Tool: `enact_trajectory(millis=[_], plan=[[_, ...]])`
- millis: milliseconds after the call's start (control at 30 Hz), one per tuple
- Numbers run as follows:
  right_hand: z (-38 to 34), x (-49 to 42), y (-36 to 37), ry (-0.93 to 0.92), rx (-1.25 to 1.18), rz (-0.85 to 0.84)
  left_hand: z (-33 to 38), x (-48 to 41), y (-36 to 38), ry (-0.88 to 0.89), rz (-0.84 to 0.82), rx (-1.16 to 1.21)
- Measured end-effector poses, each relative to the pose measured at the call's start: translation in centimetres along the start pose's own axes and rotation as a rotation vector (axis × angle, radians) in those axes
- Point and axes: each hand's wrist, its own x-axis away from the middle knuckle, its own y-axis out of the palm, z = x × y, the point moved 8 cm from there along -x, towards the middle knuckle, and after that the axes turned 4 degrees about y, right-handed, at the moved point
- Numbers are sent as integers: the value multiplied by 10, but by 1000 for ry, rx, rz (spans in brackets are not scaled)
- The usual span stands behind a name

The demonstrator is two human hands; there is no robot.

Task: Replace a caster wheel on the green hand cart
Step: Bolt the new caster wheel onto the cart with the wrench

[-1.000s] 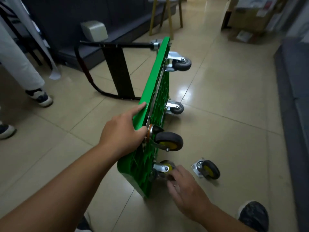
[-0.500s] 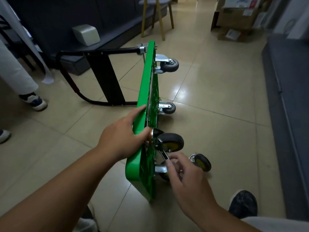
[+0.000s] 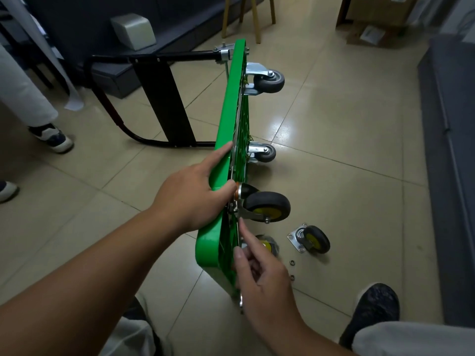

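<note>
**Head view.** The green hand cart [image 3: 223,140] stands on its long edge on the tiled floor [image 3: 347,150]. Its underside faces right, so the wheel mounts are within reach. The left hand [image 3: 190,199] grips the upper rim with the thumb beside a mounting plate, presumably to steady the deck. A yellow-hubbed caster [image 3: 267,207] sits at this upper near corner. The right hand [image 3: 262,276] pinches a slim wrench [image 3: 240,303], forefinger laid along it and tool head at the plate, apparently working a fastener. A loose caster [image 3: 312,238] and two nuts [image 3: 292,262] lie on the floor close by, probably parts of the swap.
</note>
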Motion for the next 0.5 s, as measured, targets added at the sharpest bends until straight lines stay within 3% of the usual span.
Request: enact_trajectory(millis=[233,400,500], plan=[[8,-4,11,75,-52,-193,0,-1,3,8,-35,-38],[-8,-8,1,106,-41,-139,0,0,8,54,-43,2],[-33,-12,0,214,-113,-107,-1,2,8,61,-46,45]])
